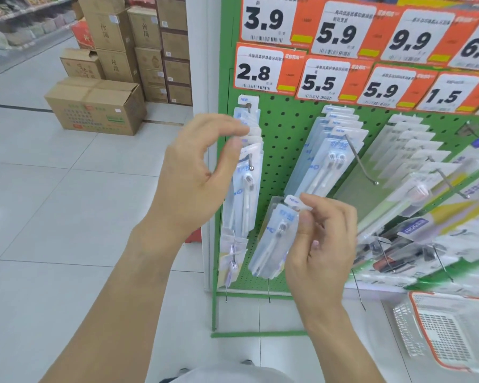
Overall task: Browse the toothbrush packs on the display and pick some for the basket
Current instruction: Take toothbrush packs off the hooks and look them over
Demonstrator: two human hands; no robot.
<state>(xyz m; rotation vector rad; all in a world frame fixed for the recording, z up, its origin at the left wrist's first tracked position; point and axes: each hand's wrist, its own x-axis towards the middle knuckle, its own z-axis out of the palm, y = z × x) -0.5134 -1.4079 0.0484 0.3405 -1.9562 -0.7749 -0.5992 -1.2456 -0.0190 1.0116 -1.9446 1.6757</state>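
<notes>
Clear plastic, glossy and stiff: toothbrush pack [271, 244] pinched at its white hang tab between thumb and forefinger of right hand [322, 244], hanging tilted, off any hook, just in front of the lower pegboard. Left hand [194, 175] raised higher, forefinger and thumb curled round the top edges of hanging packs [246, 167] on the leftmost metal hook [250, 161], fanning their tabs. Green perforated pegboard [282, 139] behind, steel-framed, standing upright on the floor. More long transparent blister packs in rows [332, 150] to the right, each with a pale brush inside and a blue-printed card, threaded on thin wire pegs angled outward. Orange-and-white paper price tags [263, 70] across the top, bold black digits: 3.9, 5.9, 9.9, 2.8, 5.5, 1.5. White plastic basket [437, 327] with orange rim and slotted mesh walls on the floor at lower right, near the rack's foot, well apart from the held pack. Pale glossy floor tiles [53, 189], large squares with thin grey joints, reflecting ceiling light. Brown corrugated cardboard cartons [100, 106] stacked at left beside a white pillar, taped seams, printed labels. Blurred shelving of goods [17, 29] far left.
</notes>
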